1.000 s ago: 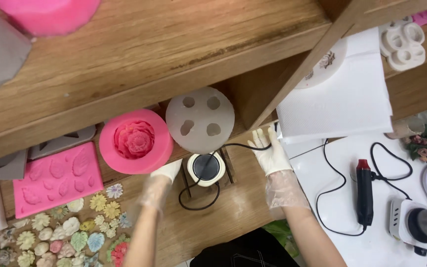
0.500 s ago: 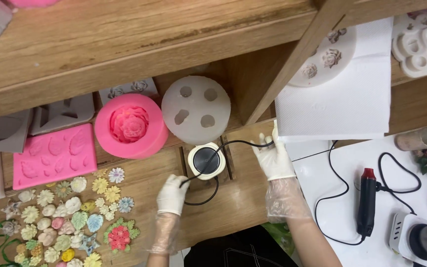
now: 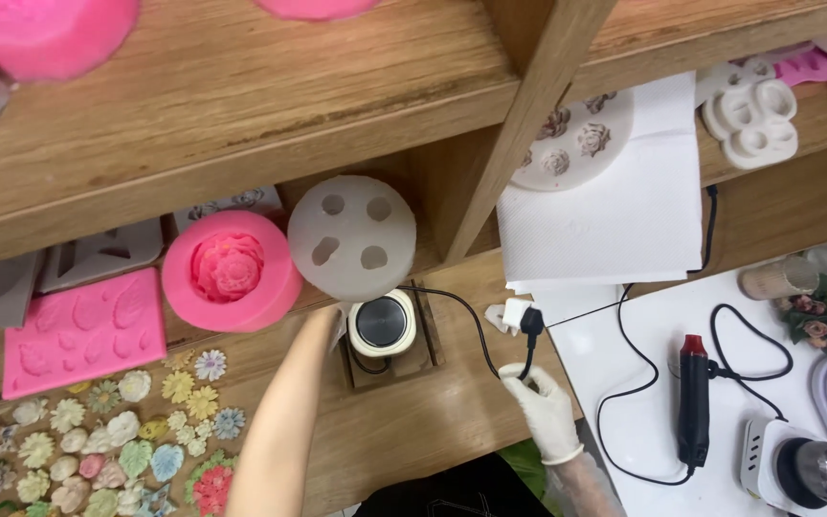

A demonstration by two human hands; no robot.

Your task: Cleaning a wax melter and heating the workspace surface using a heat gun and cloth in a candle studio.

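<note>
A small round white heater (image 3: 382, 325) with a black top sits on a wooden stand (image 3: 423, 359) on the wooden bench. My left hand (image 3: 339, 321), gloved, is pressed against its left side with the fingers mostly hidden behind it. From the heater a black cord (image 3: 476, 316) runs right to a white and black plug (image 3: 519, 318). My right hand (image 3: 543, 407), in a white glove, pinches that cord just below the plug.
Behind the heater lie a grey round mould (image 3: 351, 236), a pink rose mould (image 3: 230, 271) and a flat pink mould (image 3: 83, 330). Several small cast flowers (image 3: 117, 440) lie at left. A black and red heat tool (image 3: 693, 402) and white paper (image 3: 614, 220) are at right.
My left hand moved up from the cord to the heater's left side. My right hand dropped from beside the heater to the cord below the plug. The view shifted closer.
</note>
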